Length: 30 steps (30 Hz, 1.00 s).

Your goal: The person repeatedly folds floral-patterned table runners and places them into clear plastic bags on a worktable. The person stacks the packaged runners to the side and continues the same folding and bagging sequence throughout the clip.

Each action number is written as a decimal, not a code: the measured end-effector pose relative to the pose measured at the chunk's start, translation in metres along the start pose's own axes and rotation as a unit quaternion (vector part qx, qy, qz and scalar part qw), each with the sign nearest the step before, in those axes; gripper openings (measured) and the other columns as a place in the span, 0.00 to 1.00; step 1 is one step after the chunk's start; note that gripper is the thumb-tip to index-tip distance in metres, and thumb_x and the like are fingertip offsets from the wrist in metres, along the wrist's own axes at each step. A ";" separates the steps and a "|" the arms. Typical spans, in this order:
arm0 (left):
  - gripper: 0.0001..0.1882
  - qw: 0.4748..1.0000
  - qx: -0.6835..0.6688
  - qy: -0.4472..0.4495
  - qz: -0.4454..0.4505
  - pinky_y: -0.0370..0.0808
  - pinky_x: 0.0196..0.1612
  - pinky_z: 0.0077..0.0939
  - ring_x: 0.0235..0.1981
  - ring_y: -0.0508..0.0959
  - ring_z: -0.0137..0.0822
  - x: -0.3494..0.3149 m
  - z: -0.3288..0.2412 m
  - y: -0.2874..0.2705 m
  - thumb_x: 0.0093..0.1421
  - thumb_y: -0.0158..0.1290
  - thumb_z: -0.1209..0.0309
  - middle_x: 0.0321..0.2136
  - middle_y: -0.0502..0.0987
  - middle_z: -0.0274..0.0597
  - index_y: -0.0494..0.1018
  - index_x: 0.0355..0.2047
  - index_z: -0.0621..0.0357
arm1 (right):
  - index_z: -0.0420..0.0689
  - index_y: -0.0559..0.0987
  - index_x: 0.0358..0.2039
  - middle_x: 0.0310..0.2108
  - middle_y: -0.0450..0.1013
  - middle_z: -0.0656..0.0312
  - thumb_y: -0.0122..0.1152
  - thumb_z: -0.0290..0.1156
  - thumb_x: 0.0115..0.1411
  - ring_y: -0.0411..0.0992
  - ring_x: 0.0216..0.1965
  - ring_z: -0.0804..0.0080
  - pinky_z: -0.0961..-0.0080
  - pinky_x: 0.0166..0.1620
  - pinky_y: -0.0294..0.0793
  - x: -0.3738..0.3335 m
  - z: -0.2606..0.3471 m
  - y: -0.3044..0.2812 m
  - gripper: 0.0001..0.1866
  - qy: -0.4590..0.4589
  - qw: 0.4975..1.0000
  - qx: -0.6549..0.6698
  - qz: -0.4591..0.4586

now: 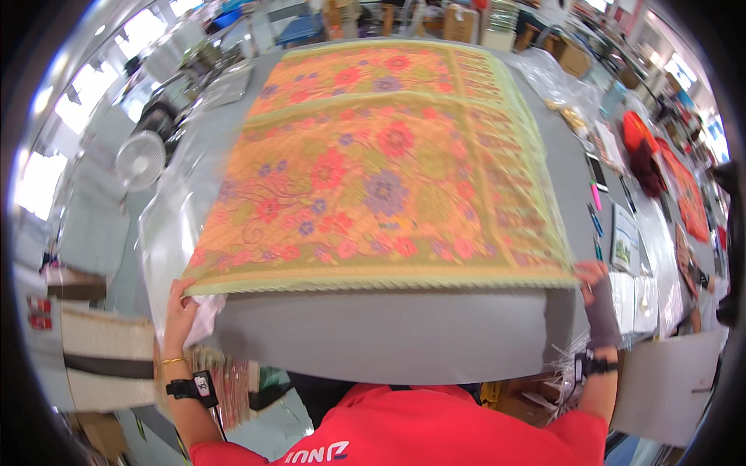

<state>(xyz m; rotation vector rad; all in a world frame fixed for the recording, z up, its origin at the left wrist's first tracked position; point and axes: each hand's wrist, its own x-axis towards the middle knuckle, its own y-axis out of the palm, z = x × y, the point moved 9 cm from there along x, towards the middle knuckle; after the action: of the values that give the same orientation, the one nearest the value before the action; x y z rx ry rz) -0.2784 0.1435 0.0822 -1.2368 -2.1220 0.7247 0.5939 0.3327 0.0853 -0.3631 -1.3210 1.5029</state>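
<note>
A large orange floral cloth (385, 194) with a yellow-green border is spread over the grey table (388, 330). Its near edge is drawn straight between my two hands, slightly above the tabletop. My left hand (180, 307) pinches the near left corner. At the near right corner my right hand (594, 283), partly covered by a grey fingerless sleeve, grips the same edge. A fold line crosses the cloth toward its far end. Beside my left hand lies some crumpled pinkish-white sheet (205, 317).
Clear plastic sheeting (175, 225) lies along the table's left side, near a white fan (141, 160). On the right are a phone (597, 172), a pink marker (595, 196), pens, a picture card (624, 237) and an orange-red bundle (639, 133). Another person's hand shows at far right.
</note>
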 end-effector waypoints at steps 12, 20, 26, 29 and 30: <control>0.08 0.953 -0.264 -0.126 -0.074 0.73 0.55 0.22 0.49 0.78 0.31 -0.094 0.000 -0.054 0.68 0.56 0.75 0.41 0.79 0.36 0.80 0.45 0.64 | 0.42 0.77 0.38 0.45 0.82 0.54 0.66 0.33 0.68 0.77 0.51 0.62 0.62 0.60 0.71 -0.148 -0.065 -0.052 0.09 0.350 0.825 0.440 0.059; 0.17 0.965 -0.206 -0.157 -0.046 0.77 0.31 0.23 0.33 0.78 0.23 0.074 0.010 0.023 0.72 0.58 0.59 0.36 0.81 0.31 0.81 0.49 0.62 | 0.39 0.79 0.43 0.39 0.76 0.65 0.56 0.39 0.74 0.73 0.42 0.73 0.73 0.49 0.73 -0.017 -0.159 0.002 0.14 0.282 0.882 0.341 0.159; 0.17 0.983 -0.052 -0.177 0.014 0.74 0.34 0.29 0.31 0.76 0.27 0.148 0.039 0.114 0.72 0.57 0.58 0.30 0.80 0.35 0.82 0.48 0.60 | 0.38 0.81 0.53 0.44 0.81 0.63 0.60 0.41 0.72 0.77 0.45 0.73 0.74 0.51 0.76 0.047 -0.207 0.064 0.20 0.343 0.829 0.393 0.202; 0.16 0.993 0.017 -0.119 -0.005 0.72 0.29 0.37 0.25 0.77 0.36 0.164 0.038 0.129 0.71 0.57 0.58 0.23 0.77 0.44 0.81 0.44 0.59 | 0.39 0.82 0.54 0.43 0.82 0.63 0.61 0.41 0.72 0.79 0.40 0.70 0.71 0.44 0.80 0.047 -0.248 0.093 0.19 0.385 0.792 0.426 0.206; 0.16 0.994 0.054 -0.094 -0.019 0.73 0.30 0.39 0.24 0.77 0.38 0.166 0.035 0.129 0.71 0.57 0.58 0.22 0.77 0.46 0.80 0.44 0.59 | 0.39 0.82 0.53 0.43 0.82 0.63 0.62 0.41 0.72 0.79 0.39 0.70 0.71 0.43 0.80 0.047 -0.265 0.097 0.18 0.392 0.803 0.396 0.213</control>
<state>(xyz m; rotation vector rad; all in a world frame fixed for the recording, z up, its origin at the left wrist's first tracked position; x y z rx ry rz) -0.2955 0.3400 0.0021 -1.1050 -2.2175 0.9591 0.7316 0.5290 -0.0699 -0.6515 0.1034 1.8245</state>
